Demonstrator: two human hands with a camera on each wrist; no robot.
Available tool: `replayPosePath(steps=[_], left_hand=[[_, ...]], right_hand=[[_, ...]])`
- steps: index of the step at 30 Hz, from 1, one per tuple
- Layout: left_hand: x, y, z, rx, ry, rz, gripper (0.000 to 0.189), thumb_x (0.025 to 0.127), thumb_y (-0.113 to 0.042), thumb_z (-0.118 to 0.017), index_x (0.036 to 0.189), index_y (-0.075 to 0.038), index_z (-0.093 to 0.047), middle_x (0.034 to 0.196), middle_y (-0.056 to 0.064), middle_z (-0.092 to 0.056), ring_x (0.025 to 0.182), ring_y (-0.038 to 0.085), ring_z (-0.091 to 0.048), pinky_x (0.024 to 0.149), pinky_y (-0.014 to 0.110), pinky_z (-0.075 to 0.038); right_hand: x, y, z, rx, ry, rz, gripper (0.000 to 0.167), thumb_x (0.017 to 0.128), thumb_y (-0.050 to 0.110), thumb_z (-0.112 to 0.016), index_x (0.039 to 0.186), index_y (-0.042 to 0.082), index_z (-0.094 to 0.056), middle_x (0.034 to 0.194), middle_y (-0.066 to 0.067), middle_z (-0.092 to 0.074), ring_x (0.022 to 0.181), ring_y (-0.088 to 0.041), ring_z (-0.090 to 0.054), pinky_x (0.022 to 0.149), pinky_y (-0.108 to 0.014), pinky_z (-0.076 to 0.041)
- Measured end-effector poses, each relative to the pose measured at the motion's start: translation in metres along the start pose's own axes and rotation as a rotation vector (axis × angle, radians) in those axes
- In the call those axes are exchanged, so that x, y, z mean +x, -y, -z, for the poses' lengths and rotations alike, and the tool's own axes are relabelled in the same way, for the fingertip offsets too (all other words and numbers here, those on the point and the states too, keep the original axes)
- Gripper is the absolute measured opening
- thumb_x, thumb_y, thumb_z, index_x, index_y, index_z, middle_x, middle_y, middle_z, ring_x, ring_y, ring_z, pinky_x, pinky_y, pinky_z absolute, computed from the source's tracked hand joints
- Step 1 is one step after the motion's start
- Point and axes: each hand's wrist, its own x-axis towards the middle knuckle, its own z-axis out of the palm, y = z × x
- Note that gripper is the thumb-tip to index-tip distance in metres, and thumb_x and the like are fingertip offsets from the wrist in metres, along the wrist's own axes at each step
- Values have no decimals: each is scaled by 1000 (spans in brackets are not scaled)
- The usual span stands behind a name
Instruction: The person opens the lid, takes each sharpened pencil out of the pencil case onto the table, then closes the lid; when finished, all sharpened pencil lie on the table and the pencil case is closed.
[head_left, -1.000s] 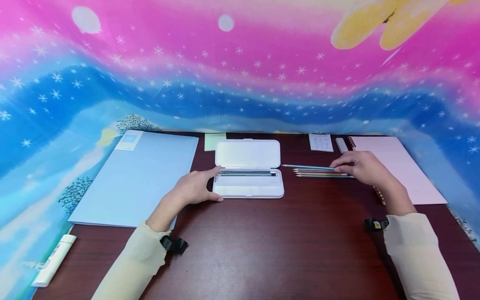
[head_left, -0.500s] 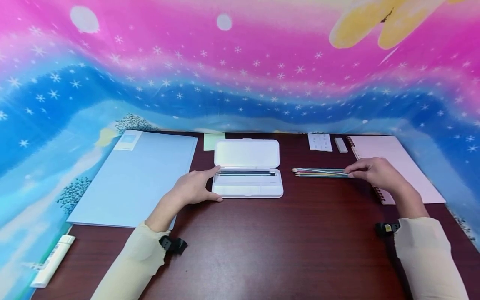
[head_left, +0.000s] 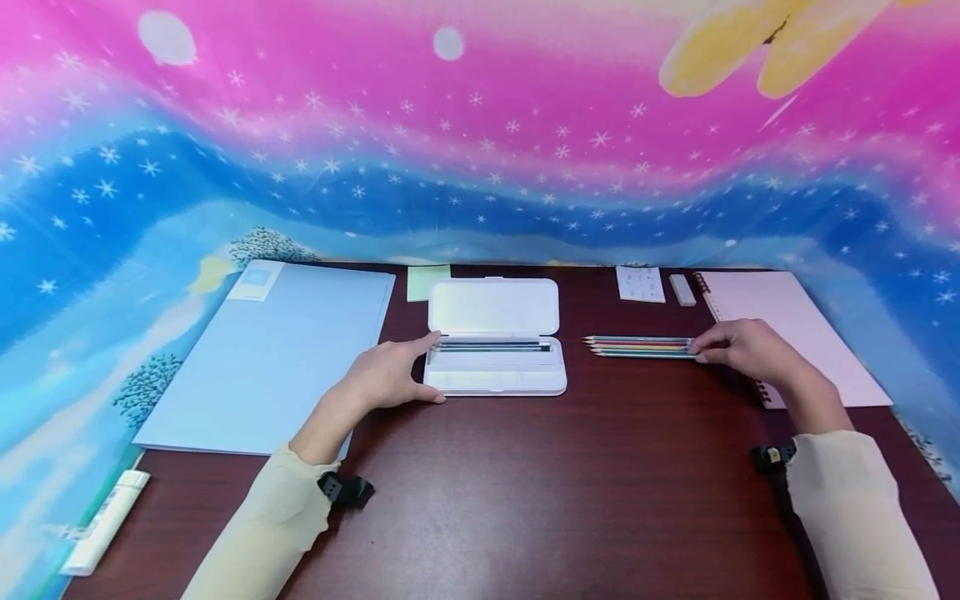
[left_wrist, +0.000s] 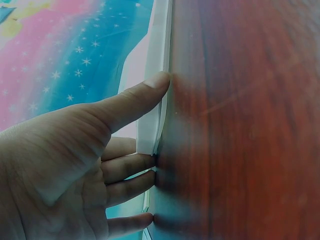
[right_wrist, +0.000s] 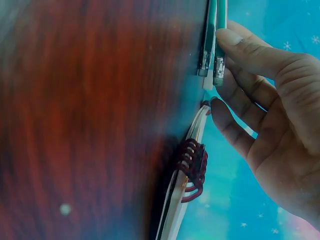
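While the pencil case point(head_left: 497, 384) is steadied at its nine-o'clock end by the left hand point(head_left: 382, 372), the loose pencils point(head_left: 637, 347) are met by the right hand point(head_left: 752, 350) at their three-o'clock end, and on that line everything seems to hinge. From the right fingertips the pencils are stretched toward nine o'clock, side by side, their long axis laid three to nine and their points turned to the case. The same axis is shared by the case, which is placed at about nine o'clock from the points, a gap of table point(head_left: 517, 483) being left between. The pencils are touched by the right hand alone; the left is parted from them by the whole length of the case.

In the right hand a green pencil point(right_wrist: 220, 56) is pinched near its eraser end; how many others are gripped cannot be told. By the left, the case's end is clasped between thumb and forefinger, the other fingers held apart. Dark pencils point(head_left: 491, 347) are laid along the case's twelve-o'clock compartment, so little turning would seem needed for the loose ones to be matched to it.
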Motion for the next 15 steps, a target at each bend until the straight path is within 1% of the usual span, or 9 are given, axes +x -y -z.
replayPosePath(steps=[1,4,11,15], left_hand=[[0,0,0,0,0,1,99,81,-56,-80,160,-20,-33,152,13,-54,132,34,-57,102,54,-49],[0,1,0,-1,-2,1,99,81,-57,-80,160,-20,-33,151,13,-54,132,34,-58,102,54,-49],[0,1,0,-4,-2,-3,99,81,-57,-80,160,-20,-33,151,13,-54,132,34,-58,101,54,-50],[0,1,0,-4,-1,-1,99,81,-57,-80,160,-20,-33,151,13,-54,131,34,-58,101,54,-50]], right_hand=[[1,1,-1,2,7,1,13,91,8,-73,99,14,-82,107,-12,-77,103,-30,-66,89,-47,-51],[4,3,-3,-4,22,0,13,92,8,-73,98,15,-82,106,-11,-77,101,-29,-66,89,-49,-51],[8,5,-4,-60,37,3,12,92,9,-71,97,16,-80,105,-9,-76,93,-24,-63,84,-45,-50],[9,5,-4,-73,35,4,11,92,9,-71,97,15,-79,103,-9,-76,90,-23,-61,81,-44,-49]])
